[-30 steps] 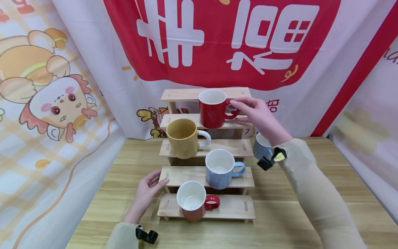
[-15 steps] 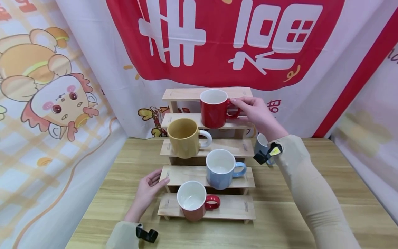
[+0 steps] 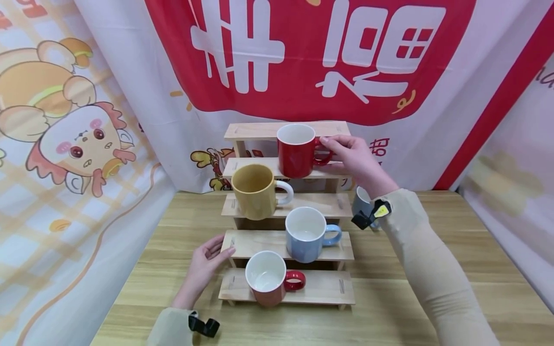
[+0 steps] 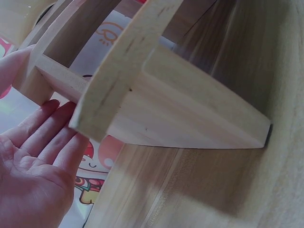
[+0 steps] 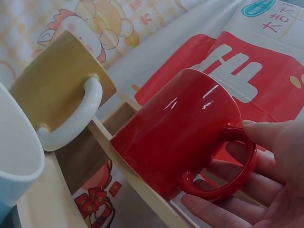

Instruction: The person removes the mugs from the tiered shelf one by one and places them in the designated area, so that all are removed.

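Observation:
A red mug [image 3: 296, 156] stands on the second-highest step of a stepped wooden shelf [image 3: 255, 244]. My right hand [image 3: 358, 161] holds its handle; in the right wrist view the thumb rests on the handle's top and the fingers [image 5: 256, 185] lie behind the loop. At the shelf's left side, my left hand [image 3: 204, 269] grips the end of a lower step, thumb on top. The left wrist view has those fingers [image 4: 45, 135] against the step's underside edge. A yellow mug [image 3: 254, 197] with a white handle sits one step below the red one.
Further down stand a light blue mug [image 3: 305, 238] and, on the lowest step, a red-handled mug [image 3: 267, 281] with a white inside. Behind my right wrist, a blue-grey mug [image 3: 362, 202] is partly hidden on the wooden table [image 3: 415, 288]. Printed cloth [image 3: 277, 105] hangs behind the shelf.
My right wrist has shifted slightly to the left and down, while its fingers stay on the red mug's handle. The mugs and my left hand keep their places.

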A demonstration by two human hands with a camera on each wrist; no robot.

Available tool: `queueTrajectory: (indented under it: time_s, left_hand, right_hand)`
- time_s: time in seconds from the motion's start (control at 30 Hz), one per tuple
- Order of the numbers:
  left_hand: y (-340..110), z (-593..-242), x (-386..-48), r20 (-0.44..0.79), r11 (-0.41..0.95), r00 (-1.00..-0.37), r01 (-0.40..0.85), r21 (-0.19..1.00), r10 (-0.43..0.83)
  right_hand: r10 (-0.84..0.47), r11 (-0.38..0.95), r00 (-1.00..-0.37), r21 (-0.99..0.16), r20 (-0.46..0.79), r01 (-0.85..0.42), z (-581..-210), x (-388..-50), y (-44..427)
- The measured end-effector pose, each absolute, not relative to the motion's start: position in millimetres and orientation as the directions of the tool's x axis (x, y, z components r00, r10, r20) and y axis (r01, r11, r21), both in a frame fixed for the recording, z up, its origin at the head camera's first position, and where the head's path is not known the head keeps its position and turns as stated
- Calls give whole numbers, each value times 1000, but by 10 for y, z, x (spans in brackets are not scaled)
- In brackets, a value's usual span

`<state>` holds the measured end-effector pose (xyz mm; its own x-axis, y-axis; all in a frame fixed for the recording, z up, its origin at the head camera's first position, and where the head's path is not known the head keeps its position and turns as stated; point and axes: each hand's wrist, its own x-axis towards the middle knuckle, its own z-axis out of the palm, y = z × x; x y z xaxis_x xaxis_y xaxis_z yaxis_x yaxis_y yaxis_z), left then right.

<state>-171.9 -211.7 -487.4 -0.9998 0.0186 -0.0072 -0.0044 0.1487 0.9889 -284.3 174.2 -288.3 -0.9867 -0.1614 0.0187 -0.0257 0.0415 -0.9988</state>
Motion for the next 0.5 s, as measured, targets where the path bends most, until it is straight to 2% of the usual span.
queueTrajectory:
  time_s: [0.5]
  left_hand:
    - [-2115,-4857,-1700,4,144,-1000,8,990,26]
  right_hand:
    - [-111,-37,-991,-997,71,-67,-2981,-2803,1750]
